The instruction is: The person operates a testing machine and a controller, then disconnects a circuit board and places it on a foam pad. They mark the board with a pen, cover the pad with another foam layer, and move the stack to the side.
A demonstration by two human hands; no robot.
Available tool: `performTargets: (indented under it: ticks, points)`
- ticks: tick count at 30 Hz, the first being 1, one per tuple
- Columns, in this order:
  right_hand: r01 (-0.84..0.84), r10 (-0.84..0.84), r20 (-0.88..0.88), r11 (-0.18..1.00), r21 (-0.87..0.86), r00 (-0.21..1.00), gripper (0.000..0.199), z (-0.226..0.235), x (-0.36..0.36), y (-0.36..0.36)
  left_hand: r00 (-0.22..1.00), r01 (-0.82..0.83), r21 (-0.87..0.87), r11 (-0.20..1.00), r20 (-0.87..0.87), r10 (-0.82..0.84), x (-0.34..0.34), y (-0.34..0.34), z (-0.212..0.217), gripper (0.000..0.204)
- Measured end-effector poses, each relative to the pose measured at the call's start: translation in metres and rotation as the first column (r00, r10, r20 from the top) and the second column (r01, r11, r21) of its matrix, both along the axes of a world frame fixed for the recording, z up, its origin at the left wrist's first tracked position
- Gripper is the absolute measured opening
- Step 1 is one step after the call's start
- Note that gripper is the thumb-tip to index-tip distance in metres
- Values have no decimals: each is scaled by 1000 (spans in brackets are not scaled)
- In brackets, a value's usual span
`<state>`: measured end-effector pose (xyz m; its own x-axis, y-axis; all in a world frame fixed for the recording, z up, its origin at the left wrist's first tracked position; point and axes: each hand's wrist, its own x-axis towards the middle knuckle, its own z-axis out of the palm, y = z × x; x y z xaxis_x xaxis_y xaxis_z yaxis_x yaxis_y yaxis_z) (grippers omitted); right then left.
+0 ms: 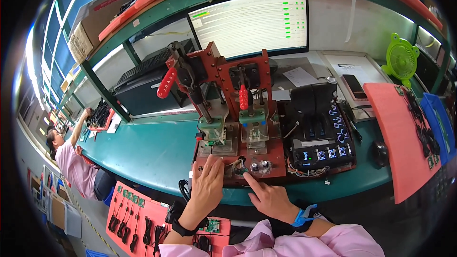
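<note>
A red test fixture [271,164] stands on the green bench in front of me. It carries two toggle clamps, one with a tilted red handle [166,83] and one with an upright red handle [243,97]. Below the left clamp, a small green circuit board [214,139] sits in a clear nest. My left hand [208,183] lies over the fixture's front left part, fingers stretched out; what is under its fingertips is hidden. With its index finger extended, my right hand [271,201] touches a small part beside some wires [238,163] at the fixture's front; its other fingers are loosely bent.
A black control box [321,154] with lit knobs adjoins the fixture, and a black mouse [379,153] lies further right. Pink boards with cabled circuit boards [131,195] flank me. Behind stands a monitor [252,24]. Another person [76,166] works at the far left.
</note>
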<state>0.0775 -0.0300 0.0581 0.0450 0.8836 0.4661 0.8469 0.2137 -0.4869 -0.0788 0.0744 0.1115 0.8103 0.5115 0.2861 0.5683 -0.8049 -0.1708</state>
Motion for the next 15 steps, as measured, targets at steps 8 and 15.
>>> performTargets:
  ticks: [8,15]
  points:
    - [-9,14,31,985,-172,999,62,9,3,-7,993,-24,-62,998,-115,17,-4,-2,4,51]
    - [-81,83,40,995,-56,996,51,9,16,-31,996,-83,-147,986,10,85,27,-69,26,58]
